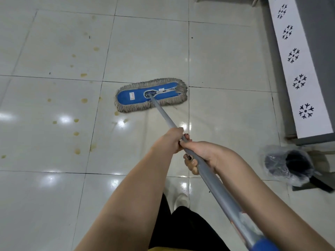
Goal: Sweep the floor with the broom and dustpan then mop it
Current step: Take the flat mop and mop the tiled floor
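Note:
A flat mop with a blue pad and a grey fringe lies on the glossy white tiled floor, ahead of me. Its grey metal handle runs back toward me to a blue end grip at the lower right. My left hand grips the handle farther down the shaft. My right hand holds it just behind the left, fingers curled round it. Several yellowish stains dot the tiles left of the mop head. No broom or dustpan is in view.
A grey piece of furniture with a white panel bearing black snowflake marks stands along the right. A black bin lined with clear plastic lies tipped on the floor at the right. My white shoe and dark trousers show below.

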